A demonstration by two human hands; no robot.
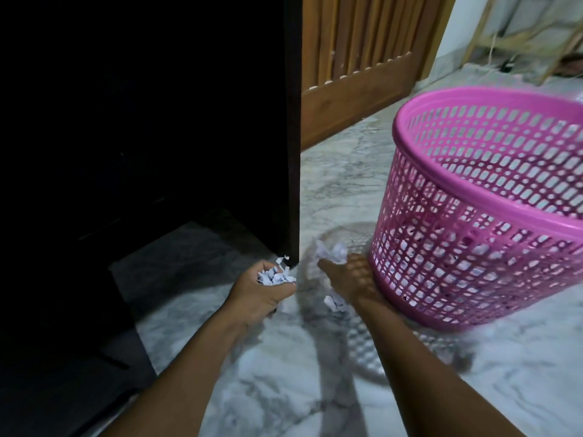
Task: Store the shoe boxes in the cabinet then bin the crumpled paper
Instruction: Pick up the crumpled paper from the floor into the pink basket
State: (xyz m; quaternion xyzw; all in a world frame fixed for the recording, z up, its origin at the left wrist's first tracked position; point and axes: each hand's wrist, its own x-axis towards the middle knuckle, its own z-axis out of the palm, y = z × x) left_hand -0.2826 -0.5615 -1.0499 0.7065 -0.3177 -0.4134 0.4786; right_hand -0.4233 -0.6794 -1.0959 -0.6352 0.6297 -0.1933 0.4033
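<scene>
**Two hands on the last of the paper, basket at the wrist**

Most of the left side of the view is the dark cabinet (142,121). Its inside is too black to show whether the shoe boxes are in it. The marble floor (315,389) runs from the cabinet's foot to the pink lattice basket (473,192), which stands at the right and is blurred.

The left hand (262,294) is low over the floor at the cabinet's front corner. Its fingers are curled round a wad of crumpled paper (273,276), with scraps sticking out above the fist. The right hand (350,279) reaches to a paper ball (329,252) on the floor, just beside the basket's base. Blur hides whether its fingers are spread over the ball or already pinching it. A loose piece (335,302) lies on the floor under that wrist.

I judge the binning step to be well along, and the risks are small ones:
- The left fist looks overfull, so scraps could drop out on the lift to the rim.
- The right wrist is so near the light basket that a careless sweep could shove or tip it.
- Fine bits may fall through the lattice holes.
- The piece under the wrist is easy to miss.
- A stray scrap could be knocked into the cabinet's shadow.
</scene>
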